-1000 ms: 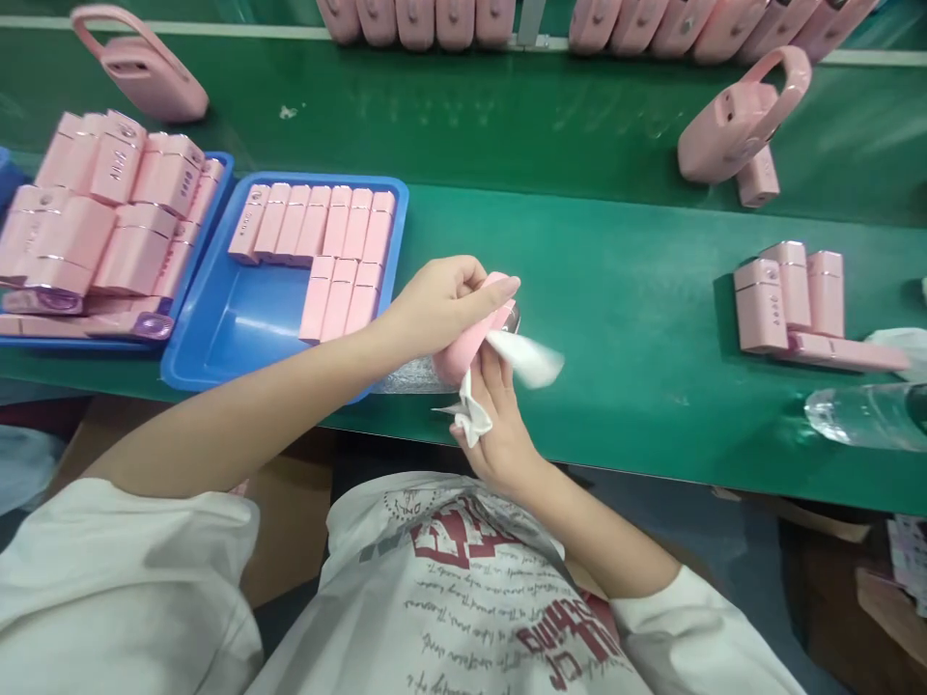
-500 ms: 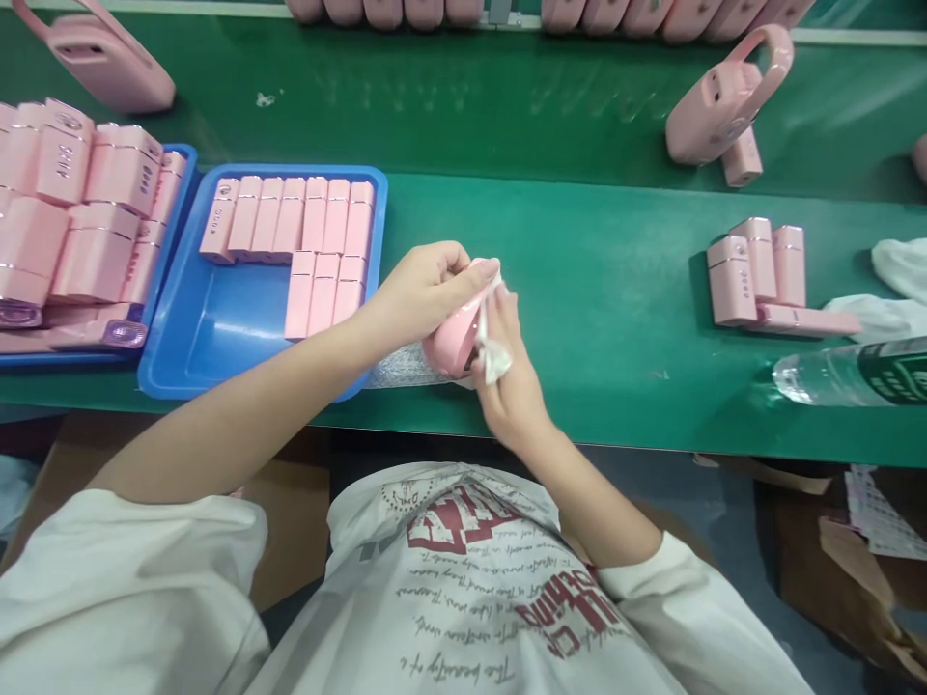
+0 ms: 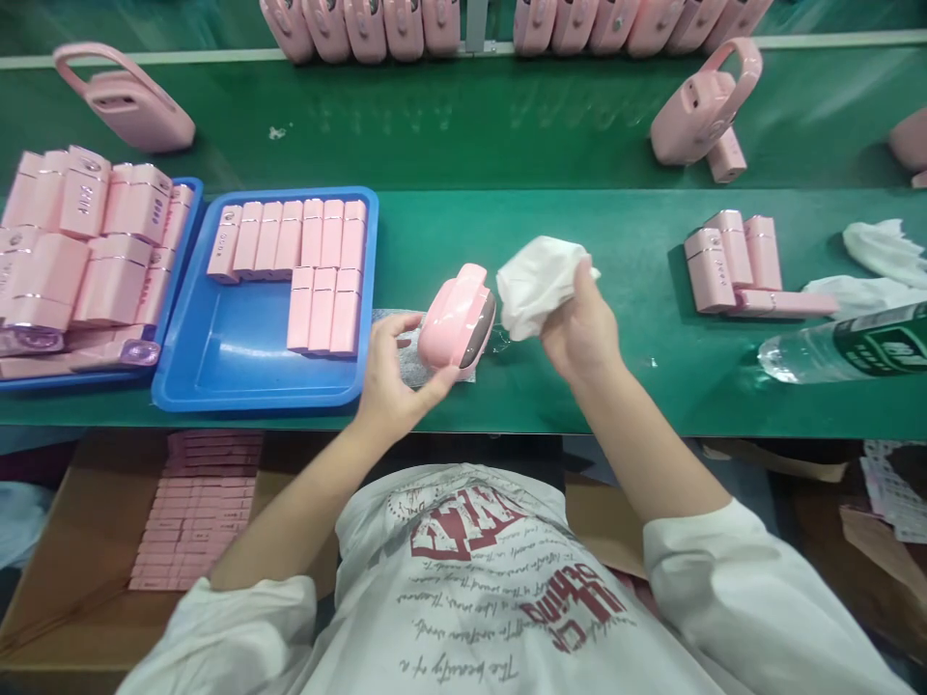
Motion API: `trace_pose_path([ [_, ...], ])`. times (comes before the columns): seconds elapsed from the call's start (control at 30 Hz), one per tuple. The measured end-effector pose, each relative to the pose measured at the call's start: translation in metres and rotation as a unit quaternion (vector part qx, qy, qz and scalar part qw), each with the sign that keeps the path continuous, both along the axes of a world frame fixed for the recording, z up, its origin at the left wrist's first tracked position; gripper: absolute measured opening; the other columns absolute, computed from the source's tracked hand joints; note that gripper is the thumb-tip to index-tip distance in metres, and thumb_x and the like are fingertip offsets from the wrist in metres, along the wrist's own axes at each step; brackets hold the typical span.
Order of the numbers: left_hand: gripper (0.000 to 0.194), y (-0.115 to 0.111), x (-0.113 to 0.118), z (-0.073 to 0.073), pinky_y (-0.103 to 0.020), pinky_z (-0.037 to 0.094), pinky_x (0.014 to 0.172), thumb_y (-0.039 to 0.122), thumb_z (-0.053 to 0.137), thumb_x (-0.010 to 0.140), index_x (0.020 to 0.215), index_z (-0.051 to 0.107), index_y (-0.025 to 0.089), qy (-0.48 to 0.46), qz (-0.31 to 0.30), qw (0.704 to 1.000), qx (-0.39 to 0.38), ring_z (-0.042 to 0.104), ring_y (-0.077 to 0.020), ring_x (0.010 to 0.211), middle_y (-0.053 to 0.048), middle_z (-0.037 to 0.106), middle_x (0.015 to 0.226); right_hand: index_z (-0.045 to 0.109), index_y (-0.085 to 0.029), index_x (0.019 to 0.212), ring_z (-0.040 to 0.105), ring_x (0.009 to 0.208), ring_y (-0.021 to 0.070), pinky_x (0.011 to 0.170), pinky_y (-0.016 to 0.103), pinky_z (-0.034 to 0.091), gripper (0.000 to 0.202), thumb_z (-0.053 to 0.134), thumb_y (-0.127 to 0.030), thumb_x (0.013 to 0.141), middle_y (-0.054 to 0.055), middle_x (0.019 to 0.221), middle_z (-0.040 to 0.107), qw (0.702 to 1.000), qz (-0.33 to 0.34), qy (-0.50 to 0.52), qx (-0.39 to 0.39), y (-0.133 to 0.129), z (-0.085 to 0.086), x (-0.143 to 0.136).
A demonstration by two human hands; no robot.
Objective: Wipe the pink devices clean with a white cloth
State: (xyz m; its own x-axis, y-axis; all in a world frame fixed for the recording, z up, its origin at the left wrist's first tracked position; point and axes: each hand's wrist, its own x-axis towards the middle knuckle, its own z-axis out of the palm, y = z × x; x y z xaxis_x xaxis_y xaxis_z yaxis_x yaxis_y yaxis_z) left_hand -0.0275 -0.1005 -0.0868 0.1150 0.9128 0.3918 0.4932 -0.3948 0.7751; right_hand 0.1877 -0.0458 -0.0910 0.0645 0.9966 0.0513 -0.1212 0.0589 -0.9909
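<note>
My left hand curls round the lower left of a glossy pink rounded device with a dark panel, thumb on its lower edge and fingers at its left side. The device is tilted, over a greyish translucent sheet on the green bench. To the right, apart from the device, my right hand grips a crumpled white cloth; some of its fingers are hidden behind the cloth.
A blue tray holds several slim pink cases. Left of it, another blue tray is piled with pink cases. Several pink cases, white cloths and a bottle lie right. Pink handled devices stand behind. A carton sits below.
My right hand has pulled away from the device to the right, with the cloth now bunched up in view. My left hand has moved from the device's top to its lower left side.
</note>
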Motion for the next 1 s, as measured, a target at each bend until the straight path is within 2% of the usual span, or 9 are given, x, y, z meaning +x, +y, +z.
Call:
trace_pose_path([
  [0.1, 0.096, -0.005, 0.009, -0.022, -0.044, 0.046, 0.101, 0.047, 0.078, 0.064, 0.140, 0.024, 0.023, 0.028, 0.000, 0.999, -0.025, 0.047, -0.0292, 0.127, -0.017, 0.041, 0.139, 0.048, -0.018, 0.134, 0.041, 0.135, 0.0262, 0.108, 0.049, 0.040, 0.095, 0.015, -0.087, 0.077, 0.011, 0.132, 0.055, 0.983, 0.114, -0.118, 0.079, -0.005, 0.012, -0.030],
  [0.23, 0.098, 0.005, 0.018, -0.028, -0.043, 0.050, 0.096, 0.038, 0.080, 0.062, 0.140, 0.022, 0.028, -0.042, 0.022, 0.995, -0.090, 0.054, -0.0284, 0.120, -0.013, 0.045, 0.139, 0.033, -0.023, 0.147, 0.011, 0.147, 0.0223, 0.119, 0.048, 0.018, 0.095, -0.002, -0.081, 0.081, 0.003, 0.156, 0.024, 0.891, 0.132, -0.351, 0.255, -0.005, 0.019, -0.054],
  [0.33, 0.095, 0.009, 0.017, -0.025, -0.042, 0.052, 0.090, 0.036, 0.083, 0.057, 0.136, 0.031, 0.026, -0.040, 0.045, 0.992, -0.114, 0.058, -0.0291, 0.114, -0.011, 0.052, 0.132, 0.049, -0.021, 0.136, 0.034, 0.139, 0.0201, 0.117, 0.042, 0.025, 0.090, -0.008, -0.071, 0.087, 0.004, 0.143, 0.046, 0.838, 0.124, -0.420, 0.325, 0.011, 0.027, -0.062],
  [0.43, 0.095, 0.007, 0.016, -0.023, -0.040, 0.053, 0.086, 0.036, 0.084, 0.055, 0.135, 0.034, 0.026, -0.016, 0.066, 0.991, -0.113, 0.060, -0.0289, 0.109, -0.010, 0.056, 0.127, 0.069, -0.021, 0.094, 0.060, 0.106, 0.0188, 0.105, 0.039, 0.041, 0.088, -0.003, -0.071, 0.090, 0.006, 0.100, 0.067, 0.820, 0.163, -0.440, 0.329, 0.031, 0.037, -0.069],
  [0.53, 0.092, 0.005, 0.016, -0.024, -0.037, 0.053, 0.085, 0.035, 0.083, 0.058, 0.136, 0.034, 0.028, -0.022, 0.054, 0.993, -0.102, 0.060, -0.0272, 0.110, -0.007, 0.056, 0.128, 0.062, -0.020, 0.065, 0.063, 0.090, 0.0161, 0.097, 0.035, 0.046, 0.083, 0.004, -0.074, 0.089, 0.005, 0.072, 0.062, 0.835, 0.196, -0.425, 0.288, 0.046, 0.044, -0.073],
  [0.7, 0.093, 0.006, 0.014, -0.027, -0.033, 0.052, 0.086, 0.035, 0.082, 0.059, 0.137, 0.033, 0.027, -0.036, 0.041, 0.994, -0.099, 0.058, -0.0261, 0.113, -0.008, 0.053, 0.132, 0.059, -0.019, 0.062, 0.062, 0.071, 0.0127, 0.075, 0.029, 0.052, 0.069, 0.026, -0.075, 0.088, 0.003, 0.060, 0.058, 0.934, 0.184, -0.258, 0.164, 0.067, 0.031, -0.068],
  [0.77, 0.091, 0.006, 0.012, -0.025, -0.032, 0.052, 0.085, 0.032, 0.081, 0.060, 0.136, 0.032, 0.027, -0.043, 0.029, 0.993, -0.102, 0.058, -0.0256, 0.113, -0.007, 0.052, 0.133, 0.060, -0.017, 0.068, 0.063, 0.073, 0.0131, 0.070, 0.029, 0.052, 0.071, 0.025, -0.076, 0.087, 0.004, 0.065, 0.061, 0.957, 0.220, -0.168, 0.083, 0.073, 0.019, -0.062],
  [0.87, 0.090, 0.006, 0.010, -0.022, -0.034, 0.052, 0.086, 0.030, 0.080, 0.060, 0.136, 0.032, 0.027, -0.050, 0.004, 0.992, -0.120, 0.057, -0.0263, 0.115, -0.007, 0.052, 0.134, 0.059, -0.018, 0.075, 0.066, 0.082, 0.0177, 0.078, 0.038, 0.055, 0.072, 0.021, -0.079, 0.084, 0.008, 0.085, 0.067, 0.959, 0.266, -0.097, 0.028, 0.069, 0.004, -0.054],
  [1.0, 0.092, 0.005, 0.011, -0.020, -0.036, 0.052, 0.086, 0.033, 0.080, 0.060, 0.137, 0.030, 0.027, -0.052, -0.001, 0.989, -0.139, 0.056, -0.0283, 0.117, -0.008, 0.049, 0.137, 0.059, -0.018, 0.100, 0.062, 0.106, 0.0250, 0.098, 0.047, 0.047, 0.068, 0.020, -0.073, 0.088, 0.013, 0.108, 0.064, 0.970, 0.150, -0.175, 0.078, 0.035, -0.009, -0.052],
])
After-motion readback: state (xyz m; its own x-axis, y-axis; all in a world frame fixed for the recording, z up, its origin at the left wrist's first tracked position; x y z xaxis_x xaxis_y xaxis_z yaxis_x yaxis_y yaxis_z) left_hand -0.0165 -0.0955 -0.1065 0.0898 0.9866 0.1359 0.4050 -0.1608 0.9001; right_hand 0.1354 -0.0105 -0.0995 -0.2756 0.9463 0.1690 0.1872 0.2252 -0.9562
